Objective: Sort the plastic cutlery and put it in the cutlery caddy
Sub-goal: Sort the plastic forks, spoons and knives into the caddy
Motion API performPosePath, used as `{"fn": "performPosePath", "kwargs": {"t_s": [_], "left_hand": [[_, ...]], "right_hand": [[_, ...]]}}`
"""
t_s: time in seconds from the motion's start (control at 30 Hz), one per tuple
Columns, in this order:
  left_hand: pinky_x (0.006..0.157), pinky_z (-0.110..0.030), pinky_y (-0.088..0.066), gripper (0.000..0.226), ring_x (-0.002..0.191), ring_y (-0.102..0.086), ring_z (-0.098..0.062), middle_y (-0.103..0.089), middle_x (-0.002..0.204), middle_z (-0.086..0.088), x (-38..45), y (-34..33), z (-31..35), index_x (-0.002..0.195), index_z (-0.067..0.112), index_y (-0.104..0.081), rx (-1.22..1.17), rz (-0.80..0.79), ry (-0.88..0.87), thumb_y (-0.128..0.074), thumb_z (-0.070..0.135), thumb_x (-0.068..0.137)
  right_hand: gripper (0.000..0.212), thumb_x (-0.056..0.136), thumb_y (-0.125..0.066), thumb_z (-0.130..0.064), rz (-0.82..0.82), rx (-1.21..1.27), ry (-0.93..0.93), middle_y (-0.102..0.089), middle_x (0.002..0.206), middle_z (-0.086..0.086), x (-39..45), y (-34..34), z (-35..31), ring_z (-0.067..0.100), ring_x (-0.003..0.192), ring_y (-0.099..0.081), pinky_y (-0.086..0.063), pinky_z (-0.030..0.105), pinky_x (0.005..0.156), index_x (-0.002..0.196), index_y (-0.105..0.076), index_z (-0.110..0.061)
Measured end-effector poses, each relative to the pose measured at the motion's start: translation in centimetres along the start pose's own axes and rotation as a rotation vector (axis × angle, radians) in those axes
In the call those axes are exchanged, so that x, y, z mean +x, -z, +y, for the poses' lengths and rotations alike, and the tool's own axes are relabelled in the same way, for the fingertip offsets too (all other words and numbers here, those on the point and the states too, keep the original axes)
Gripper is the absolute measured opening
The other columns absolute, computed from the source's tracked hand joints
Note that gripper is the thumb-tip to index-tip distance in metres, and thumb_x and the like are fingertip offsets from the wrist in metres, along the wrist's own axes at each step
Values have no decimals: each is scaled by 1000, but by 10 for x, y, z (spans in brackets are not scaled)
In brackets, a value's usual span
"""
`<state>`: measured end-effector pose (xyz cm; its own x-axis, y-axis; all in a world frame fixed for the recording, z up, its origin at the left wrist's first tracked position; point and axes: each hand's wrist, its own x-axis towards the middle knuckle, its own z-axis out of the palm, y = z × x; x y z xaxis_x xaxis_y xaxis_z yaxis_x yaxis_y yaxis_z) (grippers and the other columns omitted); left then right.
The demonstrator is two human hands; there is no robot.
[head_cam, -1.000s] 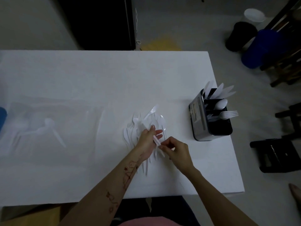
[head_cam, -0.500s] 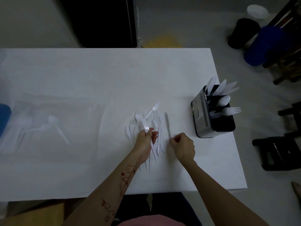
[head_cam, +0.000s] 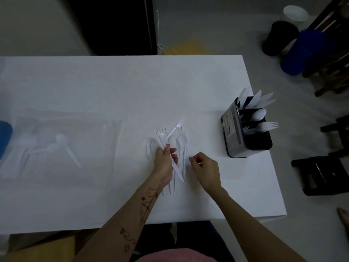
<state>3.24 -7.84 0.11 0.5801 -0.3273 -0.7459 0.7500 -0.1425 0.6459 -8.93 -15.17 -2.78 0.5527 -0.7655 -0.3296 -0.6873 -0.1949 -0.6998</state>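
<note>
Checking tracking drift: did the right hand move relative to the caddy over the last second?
Yes. The right hand drew back from the left hand, ending slightly closer to the cutlery caddy.

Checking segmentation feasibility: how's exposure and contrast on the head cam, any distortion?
Head view: dim, underexposed; white cutlery pile in the left hand barely separates from the white table; wide-angle bowing at edges; black caddy reads clearly.

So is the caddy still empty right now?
No, the caddy at the table's right edge already holds white knives, a spoon and a fork standing in separate compartments.
</note>
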Motion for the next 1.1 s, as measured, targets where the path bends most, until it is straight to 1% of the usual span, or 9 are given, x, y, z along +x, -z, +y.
{"fn": "performPosePath", "kwargs": {"t_s": [0.07, 0.17, 0.33, 0.43, 0.53, 0.67, 0.87, 0.97, 1.1], "left_hand": [[59, -23, -45, 19, 68, -50, -12, -59, 90, -4, 2, 7, 1, 111, 8, -49, 29, 10, -8, -40, 22, 102], [67, -21, -46, 21, 79, -56, -12, -62, 96, -3, 1, 16, -1, 110, 7, -49, 80, -16, -32, -41, 24, 102], [69, -20, -48, 24, 79, -58, -12, -63, 99, -5, 0, 20, -4, 120, 3, -50, 102, -62, -9, -43, 15, 101], [68, -21, -49, 21, 81, -61, -14, -64, 96, -3, -1, 19, -6, 118, 6, -51, 111, -91, -2, -40, 13, 102], [71, -23, -49, 22, 85, -60, -16, -63, 98, -2, -4, 16, -4, 119, 8, -50, 138, -101, -13, -36, 14, 103], [79, -24, -49, 27, 98, -60, -20, -62, 117, -8, -3, 5, -2, 124, 5, -48, 177, -95, -28, -36, 15, 103], [70, -33, -53, 24, 102, -59, -23, -62, 108, -7, -7, -3, 4, 117, 5, -48, -51, -159, 30, -42, 22, 102], [70, -28, -50, 20, 93, -59, -20, -61, 96, -5, -5, 0, 6, 115, 4, -51, -15, -79, 0, -41, 15, 102], [73, -28, -50, 20, 84, -58, -16, -57, 96, -5, 1, 8, 5, 114, 6, -50, 25, -21, 3, -38, 18, 103]], "right_hand": [[22, 94, -59, -38, 13, -133, -96, -65, 91, -1, 9, -10, -5, 17, 79, -62, -54, 32, 73, 96, -59, -17], [26, 92, -61, -43, -27, -195, -193, -61, 92, 0, 15, -22, -13, 20, 82, -62, -53, 35, 75, 96, -55, -18], [16, 94, -57, -31, -15, -208, -213, -64, 87, 1, 18, -13, -10, 20, 78, -61, -49, 30, 68, 93, -62, -15], [14, 94, -55, -25, 8, -151, -224, -66, 84, 3, 17, -7, -2, 22, 75, -63, -53, 32, 66, 90, -62, -14], [14, 97, -54, -26, 46, 69, -182, -66, 80, 1, 11, 1, 5, 20, 71, -65, -60, 40, 67, 92, -59, -15], [11, 96, -60, -22, -167, 327, -44, -71, 82, 4, 1, 15, -7, 18, 70, -66, -50, 20, 53, 91, -66, -14], [10, 91, -67, -18, -360, 447, -72, -72, 79, 10, 0, 13, -19, 17, 66, -64, -46, 22, 49, 82, -71, -16], [17, 91, -67, -25, -274, 416, -105, -72, 76, 8, 3, 10, -16, 20, 66, -68, -52, 25, 51, 85, -71, -10], [20, 93, -63, -34, 28, 31, -167, -67, 81, -2, 15, -4, -6, 18, 74, -65, -54, 31, 66, 93, -64, -13]]}}
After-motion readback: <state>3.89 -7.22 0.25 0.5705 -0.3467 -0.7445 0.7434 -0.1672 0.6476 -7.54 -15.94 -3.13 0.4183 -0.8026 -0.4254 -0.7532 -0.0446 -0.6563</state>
